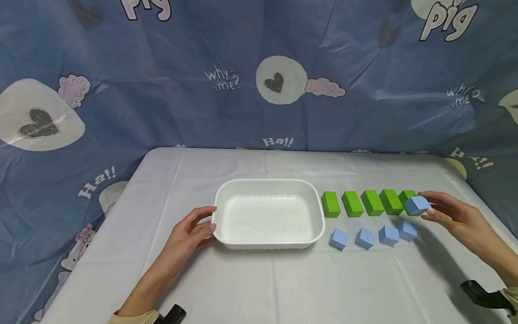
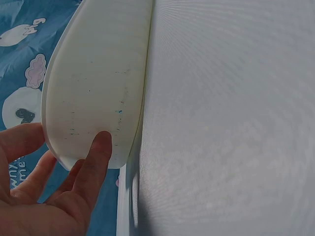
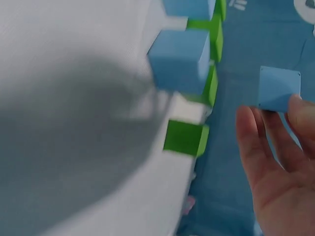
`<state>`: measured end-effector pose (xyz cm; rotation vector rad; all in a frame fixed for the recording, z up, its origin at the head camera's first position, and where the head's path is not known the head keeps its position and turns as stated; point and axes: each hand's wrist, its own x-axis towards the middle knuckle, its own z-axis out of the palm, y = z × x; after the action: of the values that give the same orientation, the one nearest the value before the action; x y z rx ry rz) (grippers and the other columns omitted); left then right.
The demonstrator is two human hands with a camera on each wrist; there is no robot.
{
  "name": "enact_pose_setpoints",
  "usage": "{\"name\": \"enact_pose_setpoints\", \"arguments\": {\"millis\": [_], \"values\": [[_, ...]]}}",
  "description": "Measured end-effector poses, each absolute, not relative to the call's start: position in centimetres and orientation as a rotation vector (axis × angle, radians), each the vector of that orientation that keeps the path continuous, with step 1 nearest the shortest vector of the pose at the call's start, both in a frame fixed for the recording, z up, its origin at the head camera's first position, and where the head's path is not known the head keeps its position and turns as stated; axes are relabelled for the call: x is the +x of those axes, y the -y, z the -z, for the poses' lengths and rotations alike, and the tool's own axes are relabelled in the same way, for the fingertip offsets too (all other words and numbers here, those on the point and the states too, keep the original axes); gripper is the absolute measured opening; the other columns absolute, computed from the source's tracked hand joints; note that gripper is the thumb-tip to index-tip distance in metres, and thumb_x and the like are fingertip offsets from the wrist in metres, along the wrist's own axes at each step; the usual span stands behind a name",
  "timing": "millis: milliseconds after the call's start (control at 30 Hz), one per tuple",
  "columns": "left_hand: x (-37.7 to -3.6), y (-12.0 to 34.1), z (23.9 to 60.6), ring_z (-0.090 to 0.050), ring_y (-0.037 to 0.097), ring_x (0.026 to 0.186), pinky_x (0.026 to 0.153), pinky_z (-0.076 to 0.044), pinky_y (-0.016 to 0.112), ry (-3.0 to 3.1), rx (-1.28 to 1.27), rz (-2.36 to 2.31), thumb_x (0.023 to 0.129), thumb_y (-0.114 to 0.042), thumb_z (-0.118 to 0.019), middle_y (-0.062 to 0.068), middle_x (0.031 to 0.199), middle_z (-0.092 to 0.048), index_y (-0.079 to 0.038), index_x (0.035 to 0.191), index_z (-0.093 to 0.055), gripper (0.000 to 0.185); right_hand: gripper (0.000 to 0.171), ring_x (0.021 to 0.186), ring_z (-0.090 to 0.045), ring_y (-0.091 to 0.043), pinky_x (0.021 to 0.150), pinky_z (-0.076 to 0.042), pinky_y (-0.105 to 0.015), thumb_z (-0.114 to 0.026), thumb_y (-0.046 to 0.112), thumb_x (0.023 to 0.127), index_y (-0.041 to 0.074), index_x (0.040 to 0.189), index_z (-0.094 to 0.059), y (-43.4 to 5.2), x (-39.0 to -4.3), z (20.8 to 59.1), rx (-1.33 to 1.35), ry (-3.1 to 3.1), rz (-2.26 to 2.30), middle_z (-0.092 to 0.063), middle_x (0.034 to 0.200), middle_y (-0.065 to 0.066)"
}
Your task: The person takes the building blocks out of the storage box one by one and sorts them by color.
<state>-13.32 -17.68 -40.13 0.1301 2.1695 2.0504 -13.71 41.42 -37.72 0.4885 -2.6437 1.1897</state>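
My left hand [image 1: 188, 234] touches the left end of a white plastic tray [image 1: 269, 245], fingertips near its rim and against its outer wall. In the left wrist view, one fingertip presses the tray's side [image 2: 93, 83]. At the right, my right hand [image 1: 461, 216] pinches a blue block [image 1: 417, 205] between thumb and fingers, held above the table. The right wrist view shows that held block [image 3: 279, 88] at the fingertips. Beneath it, the last green block [image 1: 406, 195] of a row is partly hidden.
Several green blocks [image 1: 352, 204] stand in a row right of the tray. Nearer me lie several blue blocks [image 1: 365, 238]. A white cloth covers the table [image 1: 259, 283]; a blue printed curtain [image 1: 226, 112] hangs behind it.
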Motion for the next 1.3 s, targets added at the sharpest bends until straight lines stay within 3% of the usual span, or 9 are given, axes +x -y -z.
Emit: {"name": "enact_pose_setpoints", "arguments": {"millis": [200,467,700,1067,1300], "values": [[-13.2,17.7,40.0,-0.057,0.021,0.120,0.089,-0.053,0.036,-2.176,0.113,-2.043,0.095,-0.011,-0.066,0.010,0.141,-0.047,-0.008,0.137,-0.051,0.046,0.045,0.090,-0.061,0.008,0.074,-0.047,-0.007,-0.057,-0.008,0.095,-0.001,0.139,-0.048,-43.5,-13.1,38.6,0.443,2.679,-1.133,-0.052,0.122,0.025],[-13.2,17.7,40.0,-0.057,0.020,0.120,0.090,-0.053,0.035,-2.162,0.122,-2.056,0.095,-0.012,-0.066,0.010,0.141,-0.047,-0.008,0.137,-0.051,0.046,0.041,0.093,-0.052,0.017,0.068,-0.045,-0.007,-0.061,0.004,0.097,-0.004,0.135,-0.049,-45.2,-12.3,39.5,0.303,2.826,-1.009,-0.045,0.117,0.037],[-13.3,17.6,40.0,-0.058,0.020,0.119,0.089,-0.053,0.034,-2.163,0.125,-2.057,0.095,-0.012,-0.066,0.010,0.140,-0.048,-0.008,0.137,-0.051,0.045,0.038,0.091,-0.059,0.009,0.066,-0.051,-0.014,-0.059,-0.002,0.097,0.000,0.133,-0.051,-46.4,-12.5,41.0,0.371,2.835,-1.163,-0.050,0.118,0.033],[-13.2,17.7,40.0,-0.059,0.018,0.118,0.088,-0.053,0.034,-2.169,0.122,-2.058,0.095,-0.011,-0.066,0.011,0.140,-0.048,-0.007,0.137,-0.051,0.046,0.035,0.094,-0.053,0.014,0.069,-0.051,-0.013,-0.060,-0.001,0.096,-0.007,0.129,-0.051,-47.1,-13.0,41.9,0.318,2.870,-1.207,-0.047,0.116,0.035],[-13.2,17.7,39.9,-0.058,0.022,0.119,0.089,-0.053,0.035,-2.161,0.116,-2.057,0.095,-0.012,-0.065,0.010,0.141,-0.047,-0.010,0.138,-0.049,0.046,0.038,0.099,-0.051,0.018,0.068,-0.050,-0.012,-0.059,-0.002,0.096,-0.006,0.133,-0.050,-46.7,-12.7,41.8,0.341,2.845,-1.137,-0.047,0.120,0.036]]}}
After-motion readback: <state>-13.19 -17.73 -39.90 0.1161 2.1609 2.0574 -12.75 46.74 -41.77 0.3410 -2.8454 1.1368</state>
